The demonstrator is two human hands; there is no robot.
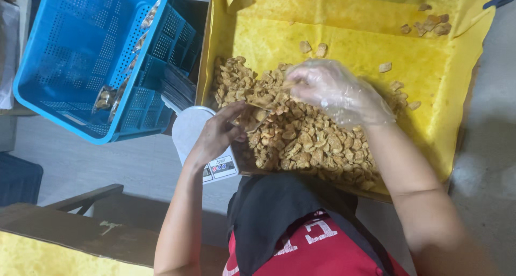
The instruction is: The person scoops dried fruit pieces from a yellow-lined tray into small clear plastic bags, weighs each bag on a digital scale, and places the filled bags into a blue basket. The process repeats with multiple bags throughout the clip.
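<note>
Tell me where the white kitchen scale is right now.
In the head view, the white kitchen scale sits left of centre, between the blue plastic basket and the yellow-lined tray of fried snack pieces, partly under the bare left hand.

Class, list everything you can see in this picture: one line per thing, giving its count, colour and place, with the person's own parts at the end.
Fried snack pieces: a large heap, golden brown, in the lined tray; a few loose ones further up.
Tray lining: one, yellow, under the snacks.
Basket: one, blue perforated plastic, upper left, packets along its inner wall.
Scale: one, white, left of the tray, partly under the left hand.
Wooden board: one, brown, lower left.
Apron: one, red and black, bottom centre.
Left hand: bare, at the heap's left edge.
Right hand: in a clear plastic glove, on top of the heap.
</note>
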